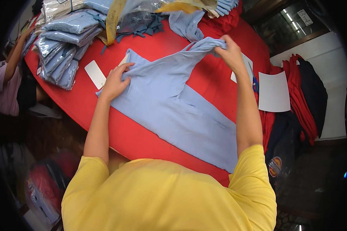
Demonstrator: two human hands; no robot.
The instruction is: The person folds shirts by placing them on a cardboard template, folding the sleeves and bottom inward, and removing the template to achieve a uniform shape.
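Light blue trousers (154,104) lie spread across the red-covered table (129,134), waist end at the left. One leg stretches flat toward the lower right, with some wrinkles. My right hand (232,56) is closed around the end of the other leg, which is bunched and lifted at the upper right. At the waist end, my left hand (116,81) rests on the cloth's edge, fingers stretched and thumb apart. A white card (95,74) lies on the table just left of that hand.
Stacks of folded blue garments in clear plastic (61,57) stand at the far left. More blue cloth (187,23) and a yellow-edged plastic bag (113,21) lie at the back. Red and navy garments (297,96) hang at the right. Another person (11,81) is at the far left.
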